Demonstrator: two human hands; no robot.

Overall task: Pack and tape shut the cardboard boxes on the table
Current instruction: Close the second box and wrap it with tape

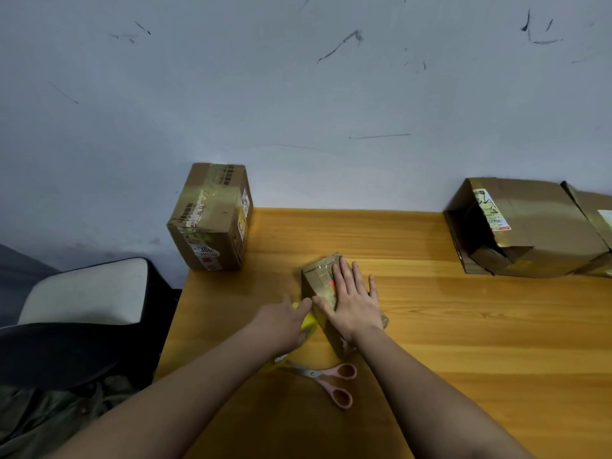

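Taping small box (319, 279) at centre: right hand (352, 301) pressing flat on top, fingers straight; left hand (284, 321) at 9 o'clock gripping yellow tape roll (308, 321); next, likely cut with scissors (331, 380) at 6.

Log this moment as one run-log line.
right hand flat on small box | left hand holds yellow tape roll | scissors idle

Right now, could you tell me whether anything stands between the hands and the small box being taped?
Nothing visible does. The right hand already lies flat on the small box, and the left hand holds the yellow tape roll against its left side.
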